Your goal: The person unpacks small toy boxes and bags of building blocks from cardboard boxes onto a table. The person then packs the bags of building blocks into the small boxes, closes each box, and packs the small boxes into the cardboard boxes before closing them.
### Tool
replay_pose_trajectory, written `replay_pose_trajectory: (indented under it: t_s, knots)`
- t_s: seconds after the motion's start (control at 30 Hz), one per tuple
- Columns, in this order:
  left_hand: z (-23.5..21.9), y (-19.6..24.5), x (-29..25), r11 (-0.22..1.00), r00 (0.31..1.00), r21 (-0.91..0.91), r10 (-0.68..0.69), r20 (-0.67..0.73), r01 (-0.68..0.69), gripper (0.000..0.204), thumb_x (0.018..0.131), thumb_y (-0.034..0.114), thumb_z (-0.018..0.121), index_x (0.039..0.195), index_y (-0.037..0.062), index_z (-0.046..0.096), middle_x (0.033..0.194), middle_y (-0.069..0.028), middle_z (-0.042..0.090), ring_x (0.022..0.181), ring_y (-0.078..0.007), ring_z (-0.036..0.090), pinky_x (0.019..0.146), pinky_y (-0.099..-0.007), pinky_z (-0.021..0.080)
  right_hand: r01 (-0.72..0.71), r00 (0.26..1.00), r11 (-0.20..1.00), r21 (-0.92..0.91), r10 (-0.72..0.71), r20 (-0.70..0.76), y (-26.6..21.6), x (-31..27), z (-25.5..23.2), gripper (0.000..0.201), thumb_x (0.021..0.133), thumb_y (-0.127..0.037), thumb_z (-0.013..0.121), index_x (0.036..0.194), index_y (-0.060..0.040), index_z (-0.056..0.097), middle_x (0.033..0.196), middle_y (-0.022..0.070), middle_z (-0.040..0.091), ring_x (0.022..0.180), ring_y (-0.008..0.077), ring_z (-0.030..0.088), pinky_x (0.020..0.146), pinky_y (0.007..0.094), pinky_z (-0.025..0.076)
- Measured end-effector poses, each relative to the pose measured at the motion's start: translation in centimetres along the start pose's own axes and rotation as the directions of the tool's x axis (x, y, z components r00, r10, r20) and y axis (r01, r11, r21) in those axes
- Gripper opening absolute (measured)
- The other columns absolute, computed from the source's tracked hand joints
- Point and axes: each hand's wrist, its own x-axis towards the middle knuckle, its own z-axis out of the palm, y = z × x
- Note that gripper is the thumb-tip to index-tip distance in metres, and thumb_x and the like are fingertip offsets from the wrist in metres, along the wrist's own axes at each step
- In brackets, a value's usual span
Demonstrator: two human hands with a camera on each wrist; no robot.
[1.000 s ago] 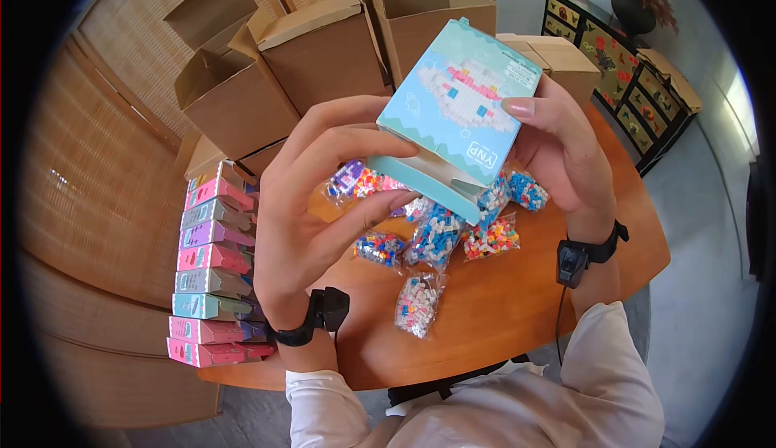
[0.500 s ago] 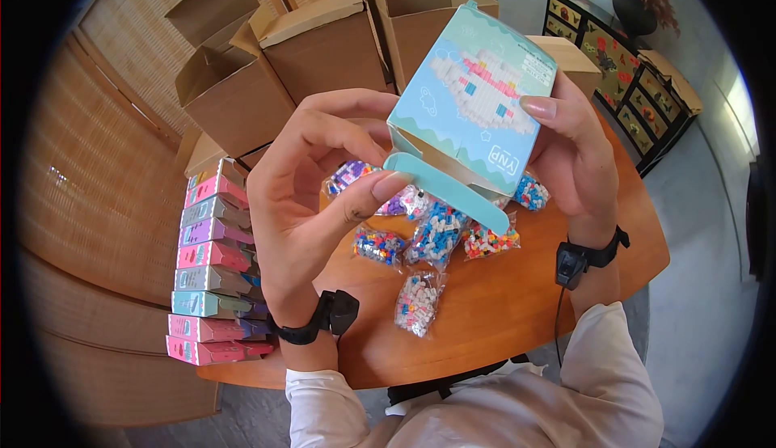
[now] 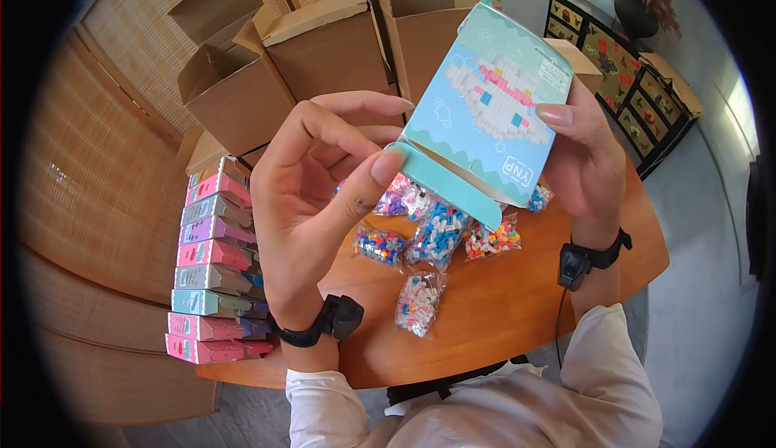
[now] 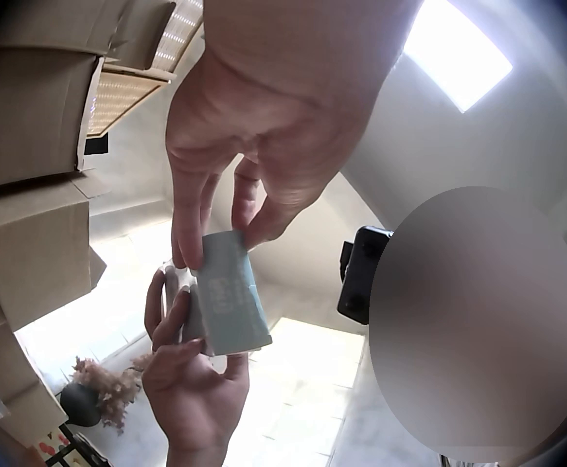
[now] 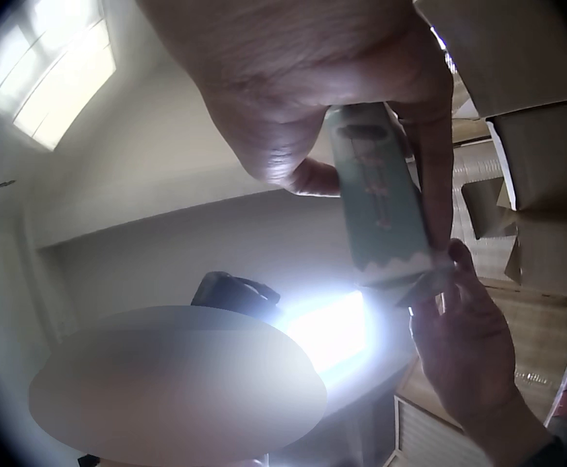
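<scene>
A light blue box point(image 3: 493, 100) with a pixel-style picture is held tilted above the table by the right hand point(image 3: 586, 153), its thumb on the printed face. Its lower-left end flap point(image 3: 449, 187) hangs folded out, and the left hand point(image 3: 311, 197) pinches that flap's corner between thumb and a finger. In the left wrist view the left hand point(image 4: 264, 146) is at one end of the box point(image 4: 230, 297). The right wrist view has the right hand point(image 5: 332, 88) around the box's narrow side point(image 5: 376, 195). Bags of small coloured pieces point(image 3: 437, 234) lie on the table below.
A row of small pink, grey, purple and teal boxes point(image 3: 212, 255) lines the left side of the wooden table point(image 3: 485, 319). Open cardboard cartons point(image 3: 327, 52) stand behind. A decorated cabinet point(image 3: 606, 56) is at the back right.
The box has moved slightly right with the right hand. The left thumb has come onto the flap, which has turned from lying beneath the fingers to being pinched at its corner.
</scene>
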Motion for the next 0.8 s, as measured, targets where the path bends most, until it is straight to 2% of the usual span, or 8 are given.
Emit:
replay_pose_trajectory:
  t_s: [0.1,0.27,0.5,0.7,0.8]
  knots:
    - [0.14,0.04,-0.09,1.0,1.0,0.018,0.004,-0.023,-0.004,0.017,0.091,0.001,0.077,0.096,-0.0018,0.061,0.127,-0.0207,0.064,0.106,-0.0213,0.071,0.092,-0.0343,0.058,0.0,1.0,1.0,0.018,0.0,-0.004,0.01,-0.06,-0.09,0.068,0.089,-0.017,0.065,0.147,0.0064,0.037,0.13,0.0186,0.06,0.114,0.0237,0.068,0.092,0.037,0.06]
    - [-0.06,-0.11,-0.06,0.998,1.0,0.065,0.013,-0.002,-0.012,0.016,0.091,0.0,0.077,0.097,-0.0021,0.062,0.126,-0.0203,0.065,0.098,-0.0161,0.069,0.089,-0.0327,0.058,-0.046,0.999,0.994,-0.097,0.048,0.022,-0.08,-0.18,-0.23,0.069,0.089,-0.018,0.066,0.147,0.0067,0.038,0.129,0.0183,0.06,0.114,0.0236,0.068,0.092,0.037,0.06]
    - [0.23,-0.03,-0.15,0.994,0.998,0.102,0.053,-0.024,-0.05,0.017,0.091,0.0,0.076,0.098,-0.0023,0.061,0.126,-0.0197,0.065,0.098,-0.0146,0.068,0.088,-0.0303,0.057,-0.03,0.999,0.996,-0.087,0.031,0.014,-0.29,-0.37,-0.03,0.069,0.088,-0.019,0.066,0.147,0.0065,0.038,0.13,0.0185,0.06,0.115,0.0238,0.067,0.093,0.0375,0.06]
    - [0.24,-0.1,-0.17,0.997,0.998,0.066,0.032,-0.057,-0.028,0.018,0.092,-0.001,0.075,0.101,-0.0023,0.06,0.125,-0.0194,0.065,0.099,-0.0145,0.068,0.087,-0.0292,0.057,-0.054,0.998,0.996,-0.078,0.057,0.035,-0.49,-0.51,0.07,0.069,0.089,-0.017,0.066,0.148,0.0067,0.038,0.134,0.0185,0.06,0.119,0.0243,0.066,0.099,0.0374,0.057]
    - [0.25,-0.32,-0.19,0.993,0.995,0.09,0.086,-0.04,-0.082,0.018,0.092,-0.002,0.075,0.1,-0.0019,0.059,0.123,-0.0187,0.066,0.097,-0.0145,0.068,0.084,-0.0283,0.057,-0.044,0.999,0.995,-0.085,0.046,0.027,-0.54,-0.78,0.49,0.07,0.089,-0.017,0.066,0.149,0.007,0.038,0.136,0.0183,0.059,0.123,0.0246,0.063,0.105,0.0379,0.053]
